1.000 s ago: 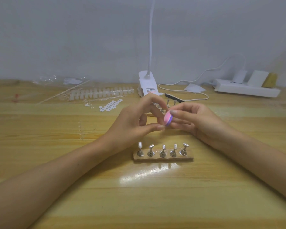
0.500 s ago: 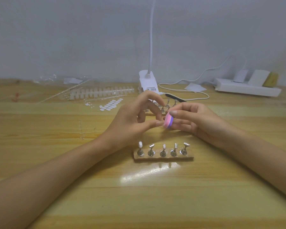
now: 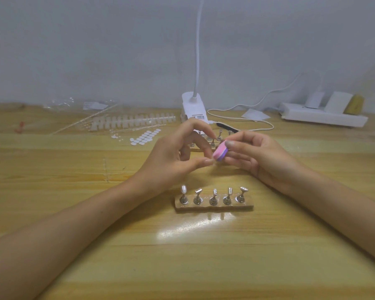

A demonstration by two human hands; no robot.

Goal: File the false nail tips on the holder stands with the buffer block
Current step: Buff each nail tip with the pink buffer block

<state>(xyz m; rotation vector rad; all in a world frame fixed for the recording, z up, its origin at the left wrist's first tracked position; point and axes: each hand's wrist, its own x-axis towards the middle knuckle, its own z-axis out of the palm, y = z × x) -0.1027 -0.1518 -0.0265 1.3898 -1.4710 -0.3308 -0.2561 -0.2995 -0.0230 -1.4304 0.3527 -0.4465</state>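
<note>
My right hand grips a pink and purple buffer block above the table's middle. The block's end meets the thumb and forefinger of my left hand, which pinch a small nail tip that is mostly hidden by the fingertips. In front of both hands lies a wooden holder base with a row of several metal stands. Its leftmost stand carries a white nail tip. A second holder stands behind my hands and is partly hidden.
A white lamp base with its cable stands at the back centre, a black file beside it. Strips of nail tips and white adhesive tabs lie back left. A white power strip sits back right.
The buffer block has shifted slightly against my left fingertips. Both hands stay in nearly the same place above the near holder.
</note>
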